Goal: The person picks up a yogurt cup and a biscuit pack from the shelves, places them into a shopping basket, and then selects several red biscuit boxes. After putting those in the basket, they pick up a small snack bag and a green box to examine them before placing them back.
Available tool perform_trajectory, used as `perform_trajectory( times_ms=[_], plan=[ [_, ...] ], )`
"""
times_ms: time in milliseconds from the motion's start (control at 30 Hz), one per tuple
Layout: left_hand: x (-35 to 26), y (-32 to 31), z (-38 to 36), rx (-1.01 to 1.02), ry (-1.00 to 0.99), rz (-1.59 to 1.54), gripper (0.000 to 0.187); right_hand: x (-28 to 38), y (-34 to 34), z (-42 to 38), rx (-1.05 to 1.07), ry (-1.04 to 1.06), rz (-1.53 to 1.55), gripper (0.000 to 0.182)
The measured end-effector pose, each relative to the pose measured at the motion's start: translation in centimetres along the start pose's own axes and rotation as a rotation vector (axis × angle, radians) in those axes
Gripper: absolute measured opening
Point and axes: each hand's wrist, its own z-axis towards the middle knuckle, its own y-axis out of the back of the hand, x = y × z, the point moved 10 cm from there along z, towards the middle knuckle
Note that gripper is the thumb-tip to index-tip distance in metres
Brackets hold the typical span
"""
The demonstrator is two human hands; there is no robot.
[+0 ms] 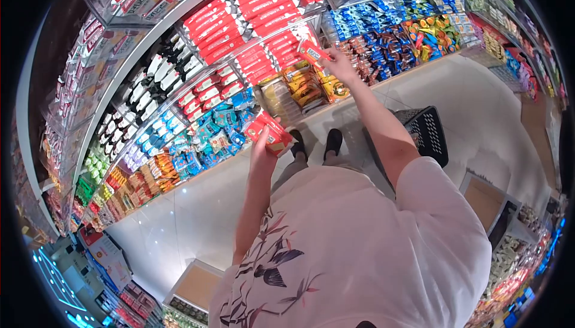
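Note:
My left hand [262,146] is closed around several red snack packets [271,131], held in front of my body above my shoes. Further forward and to the right, my right hand [340,66] grips one red and white snack packet [312,52] by its near end. That packet overlaps the shelf bins in this view, close by a bin of similar red packets [280,46]. Below it are bins of yellow and orange packets [305,87].
Curved shelves of clear bins hold red packets [263,5], black and white packets [147,91], and blue packets [215,130]. A black shopping basket [432,136] stands on the floor by my right foot. More display stands [484,199] are behind me at both sides.

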Motion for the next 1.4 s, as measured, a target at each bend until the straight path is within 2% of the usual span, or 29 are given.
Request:
perform_trajectory(
  times_ms=[33,133,167,233,267,300,333,367,400,433,467,533,633,733,767,867,933,967,1100,1233,1400],
  plan=[
    [-0.3,0.8,-0.6,-0.052,-0.019,0.01,0.045,0.6,-1.2,-0.4,0.195,-0.087,0.0,0.032],
    [-1.0,0.9,-1.3,-0.098,-0.047,0.126,0.041,3.9,-3.8,-3.3,0.544,0.158,-0.234,0.033],
    [-1.1,0.6,-1.1,-0.076,-0.04,0.186,0.038,7.5,-4.4,-5.4,0.668,0.076,-0.314,0.035],
    [-1.8,-1.7,-0.8,-0.095,-0.001,0.303,0.029,7.5,-6.4,-6.8,0.825,0.034,-0.282,0.038],
    [-1.7,-2.8,0.2,-0.007,-0.014,0.421,0.027,7.9,-7.1,-7.5,0.896,0.014,-0.266,0.039],
    [-1.1,-3.8,1.3,0.108,-0.012,0.481,0.026,9.6,-8.0,-8.1,0.934,0.108,-0.212,0.04],
    [-0.3,-5.0,1.9,0.228,-0.01,0.542,0.025,10.0,-8.5,-8.1,0.919,0.107,-0.134,0.041],
    [0.1,-7.2,1.7,0.346,0.077,0.498,0.026,10.1,-8.8,-7.9,0.902,0.106,-0.056,0.042],
    [0.3,-7.5,2.4,0.323,0.042,0.483,0.026,10.2,-9.1,-7.7,0.883,0.106,0.021,0.043],
    [1.0,-7.5,3.1,0.297,0.012,0.466,0.026,8.9,-8.8,-6.9,0.744,-0.019,0.203,0.048],
    [1.1,-7.8,3.5,0.269,-0.017,0.449,0.026,8.6,-7.6,-6.4,0.598,-0.026,0.218,0.051],
    [1.6,-8.5,4.1,0.238,0.052,0.294,0.026,4.5,-6.2,-6.7,0.319,-0.24,0.417,0.044],
    [2.0,-9.5,5.0,0.182,0.083,0.171,0.022,1.3,-7.4,-9.2,0.326,-0.347,0.542,0.034],
    [2.5,-9.5,5.5,0.187,0.032,0.275,0.019,1.7,-5.8,-6.9,0.245,-0.165,0.425,0.032],
    [2.7,-8.8,5.7,0.178,0.042,0.25,0.019,2.7,-4.3,-5.6,0.16,-0.082,0.309,0.032],
    [2.8,-6.3,6.0,0.156,0.031,0.211,0.021,3.6,1.0,-0.6,-0.105,-0.083,-0.387,0.027],
    [2.3,-4.9,5.1,0.136,-0.023,0.227,0.027,3.0,1.5,2.4,-0.111,-0.064,-0.521,0.031],
    [2.7,-3.3,4.7,0.035,0.019,0.253,0.029,2.5,1.5,3.7,-0.114,-0.055,-0.587,0.034],
    [3.7,-0.7,2.6,-0.038,0.124,0.219,0.033,1.2,0.0,7.3,-0.197,-0.044,-0.707,0.031],
    [4.1,1.1,1.2,-0.097,0.123,0.176,0.035,1.6,-0.4,8.2,-0.372,0.102,-0.546,0.029],
    [3.7,2.2,0.5,-0.138,0.112,0.17,0.039,1.3,-0.2,8.0,-0.464,0.107,-0.485,0.026]
  ],
)
